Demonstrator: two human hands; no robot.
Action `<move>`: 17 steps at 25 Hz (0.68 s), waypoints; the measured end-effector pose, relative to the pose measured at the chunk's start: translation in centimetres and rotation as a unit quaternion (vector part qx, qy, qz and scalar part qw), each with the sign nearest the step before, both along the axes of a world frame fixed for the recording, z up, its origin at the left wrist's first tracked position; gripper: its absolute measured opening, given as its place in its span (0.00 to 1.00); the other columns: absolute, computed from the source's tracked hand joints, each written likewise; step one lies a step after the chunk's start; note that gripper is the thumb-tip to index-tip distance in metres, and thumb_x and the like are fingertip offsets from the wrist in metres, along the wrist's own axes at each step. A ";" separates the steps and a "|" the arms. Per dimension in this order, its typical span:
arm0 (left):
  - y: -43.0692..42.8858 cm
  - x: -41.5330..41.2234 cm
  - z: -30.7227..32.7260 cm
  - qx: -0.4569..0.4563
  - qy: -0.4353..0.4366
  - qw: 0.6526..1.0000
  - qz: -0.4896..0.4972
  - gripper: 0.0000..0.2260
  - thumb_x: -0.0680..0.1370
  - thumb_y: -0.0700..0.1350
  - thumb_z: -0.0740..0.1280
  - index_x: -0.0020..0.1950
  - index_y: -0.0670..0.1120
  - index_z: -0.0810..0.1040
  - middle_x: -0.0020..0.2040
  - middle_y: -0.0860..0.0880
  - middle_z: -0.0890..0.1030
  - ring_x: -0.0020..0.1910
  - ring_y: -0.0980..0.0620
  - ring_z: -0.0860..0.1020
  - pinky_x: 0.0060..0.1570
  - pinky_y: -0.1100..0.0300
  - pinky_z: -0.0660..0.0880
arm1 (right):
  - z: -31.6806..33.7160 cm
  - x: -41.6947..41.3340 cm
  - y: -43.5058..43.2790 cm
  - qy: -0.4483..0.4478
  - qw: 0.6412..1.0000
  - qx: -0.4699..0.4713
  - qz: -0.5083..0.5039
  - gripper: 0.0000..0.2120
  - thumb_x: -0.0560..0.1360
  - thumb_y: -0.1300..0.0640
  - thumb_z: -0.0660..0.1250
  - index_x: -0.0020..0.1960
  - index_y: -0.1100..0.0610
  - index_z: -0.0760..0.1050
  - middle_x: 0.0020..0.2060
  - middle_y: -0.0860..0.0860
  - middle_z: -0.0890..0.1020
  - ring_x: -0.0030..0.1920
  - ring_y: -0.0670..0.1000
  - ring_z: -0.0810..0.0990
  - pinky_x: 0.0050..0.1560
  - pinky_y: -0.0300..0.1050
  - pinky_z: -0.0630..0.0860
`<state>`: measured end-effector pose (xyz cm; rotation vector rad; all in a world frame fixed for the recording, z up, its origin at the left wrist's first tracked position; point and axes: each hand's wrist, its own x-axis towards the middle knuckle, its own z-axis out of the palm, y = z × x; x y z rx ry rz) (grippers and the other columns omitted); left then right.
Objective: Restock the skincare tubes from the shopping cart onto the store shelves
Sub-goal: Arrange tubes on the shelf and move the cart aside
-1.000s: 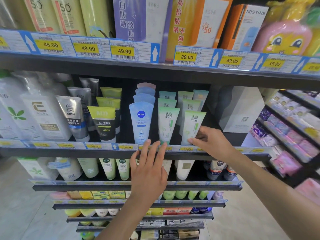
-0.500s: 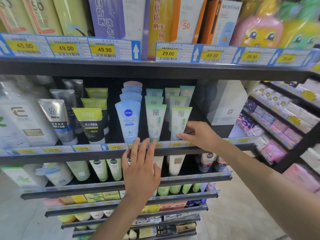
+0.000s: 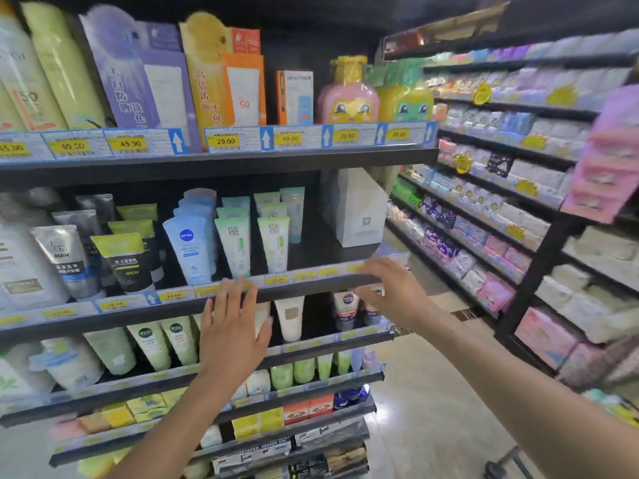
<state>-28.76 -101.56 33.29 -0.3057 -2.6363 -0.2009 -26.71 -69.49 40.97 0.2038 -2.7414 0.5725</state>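
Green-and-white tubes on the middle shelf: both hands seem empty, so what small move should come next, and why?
Probably draw the right hand back and fetch another tube from the cart, unseen here. The left hand and right hand are open and hold nothing, the green-and-white tubes stand upright in rows, and bare shelf shows between them and the white box.

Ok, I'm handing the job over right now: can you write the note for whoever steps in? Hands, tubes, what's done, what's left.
Left hand: open, empty, fingers straight, tips at the middle shelf's price strip.
Right hand: open, empty, blurred, in front of that strip.
Tubes: green-and-white tubes stand upright in rows on the middle shelf, right of the blue Nivea tube.
Done: those rows look filled.
Left: shelf is bare between them and the white box; cart not in view, so any remaining tubes cannot be counted.
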 end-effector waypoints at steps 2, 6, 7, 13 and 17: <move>2.6 2.2 0.5 -0.012 -0.005 1.000 -0.026 0.33 0.81 0.63 0.48 0.82 0.49 0.64 0.82 0.44 0.62 0.82 0.41 0.57 0.78 0.37 0.60 | 0.0 4.2 3.2 0.005 0.999 0.015 -0.031 0.20 0.77 0.42 0.69 0.66 0.49 0.78 0.67 0.47 0.77 0.68 0.52 0.73 0.69 0.53 0.71; 10.0 7.2 1.2 -0.029 0.000 0.995 -0.101 0.32 0.81 0.64 0.48 0.81 0.51 0.66 0.83 0.45 0.61 0.83 0.42 0.55 0.78 0.38 0.60 | 0.1 13.2 9.6 0.028 0.996 0.019 -0.087 0.19 0.78 0.43 0.70 0.66 0.49 0.79 0.67 0.49 0.77 0.70 0.52 0.72 0.69 0.53 0.70; 12.5 8.7 1.5 -0.031 0.001 0.992 -0.121 0.32 0.81 0.64 0.48 0.80 0.51 0.67 0.82 0.45 0.62 0.83 0.42 0.56 0.77 0.37 0.60 | 0.2 15.8 11.4 0.026 0.994 0.017 -0.108 0.19 0.78 0.43 0.70 0.66 0.49 0.78 0.68 0.48 0.77 0.70 0.52 0.71 0.70 0.53 0.69; 28.1 17.4 1.5 -0.047 -0.006 0.962 -0.270 0.30 0.79 0.63 0.53 0.77 0.50 0.71 0.80 0.44 0.66 0.80 0.40 0.62 0.73 0.35 0.66 | 0.4 30.2 21.5 0.025 0.971 0.040 -0.233 0.21 0.79 0.42 0.67 0.69 0.48 0.76 0.69 0.46 0.75 0.71 0.49 0.69 0.71 0.50 0.67; 38.1 22.5 1.0 -0.061 -0.022 0.927 -0.369 0.29 0.78 0.61 0.54 0.74 0.49 0.72 0.78 0.43 0.68 0.79 0.39 0.64 0.71 0.34 0.67 | -0.5 38.2 27.0 0.017 0.946 0.031 -0.324 0.21 0.78 0.41 0.68 0.68 0.47 0.76 0.71 0.46 0.74 0.72 0.48 0.69 0.73 0.51 0.66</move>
